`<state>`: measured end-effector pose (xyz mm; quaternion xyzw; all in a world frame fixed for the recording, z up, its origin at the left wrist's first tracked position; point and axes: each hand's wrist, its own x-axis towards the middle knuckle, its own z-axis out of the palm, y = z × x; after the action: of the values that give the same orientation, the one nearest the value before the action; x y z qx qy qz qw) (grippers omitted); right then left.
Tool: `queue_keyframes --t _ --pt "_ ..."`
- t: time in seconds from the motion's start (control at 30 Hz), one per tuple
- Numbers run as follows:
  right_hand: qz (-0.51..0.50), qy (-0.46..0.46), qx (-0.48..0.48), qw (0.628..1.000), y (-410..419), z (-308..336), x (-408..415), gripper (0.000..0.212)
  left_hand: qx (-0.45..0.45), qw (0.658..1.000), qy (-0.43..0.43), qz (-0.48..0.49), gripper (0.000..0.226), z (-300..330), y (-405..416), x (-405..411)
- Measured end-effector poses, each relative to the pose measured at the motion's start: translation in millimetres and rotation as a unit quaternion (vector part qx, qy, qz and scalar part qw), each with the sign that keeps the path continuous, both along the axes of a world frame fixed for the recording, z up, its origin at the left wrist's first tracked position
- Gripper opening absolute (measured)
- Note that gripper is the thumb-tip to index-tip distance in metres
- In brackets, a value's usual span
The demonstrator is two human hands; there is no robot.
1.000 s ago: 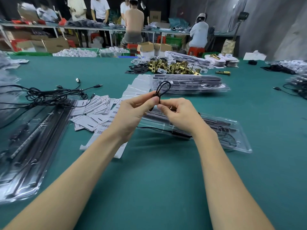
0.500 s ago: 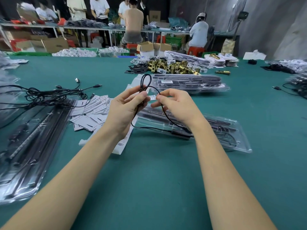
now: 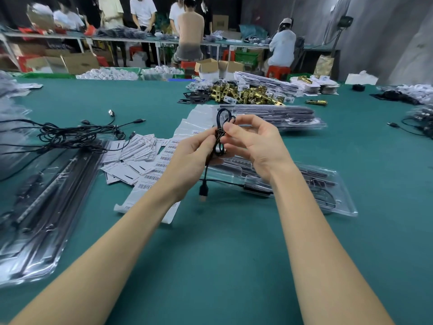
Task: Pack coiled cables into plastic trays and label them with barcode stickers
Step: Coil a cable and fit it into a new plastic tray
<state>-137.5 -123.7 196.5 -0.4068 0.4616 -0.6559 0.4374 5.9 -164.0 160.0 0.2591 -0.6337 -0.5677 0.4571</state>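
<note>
Cable bundle upright above the tray

Cable point(image 3: 219, 134) sits folded into a short bundle between our hands, long axis near vertical, loop at twelve o'clock and plug dangling at six. Our left hand point(image 3: 191, 160) pinches the bundle's middle; our right hand point(image 3: 254, 146) pinches it near the top with fingertips, other fingers loosely curled. The open plastic tray point(image 3: 337, 202) lies on the table just beneath and toward four o'clock, nearer our right grip. We judge the bundle must tip flat, along the tray's length, before seating. Barcode stickers point(image 3: 152, 171) wait at nine o'clock.
</note>
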Motion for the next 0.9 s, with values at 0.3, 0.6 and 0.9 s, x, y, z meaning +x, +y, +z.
queue_keyframes --t 0.3,0.6,0.9 --pt "-0.046 0.117 -0.025 0.992 -2 -3 -6 0.017 -0.009 1.000 -0.013 0.020 0.027 3 -2 5" --pt "0.075 0.280 0.115 0.950 -2 -3 -11 0.046 0.165 0.975 0.133 0.062 0.013 7 -4 7" --pt "0.152 0.397 0.120 0.897 3 -8 -2 0.022 0.201 0.955 0.213 0.053 0.008 9 -8 13"
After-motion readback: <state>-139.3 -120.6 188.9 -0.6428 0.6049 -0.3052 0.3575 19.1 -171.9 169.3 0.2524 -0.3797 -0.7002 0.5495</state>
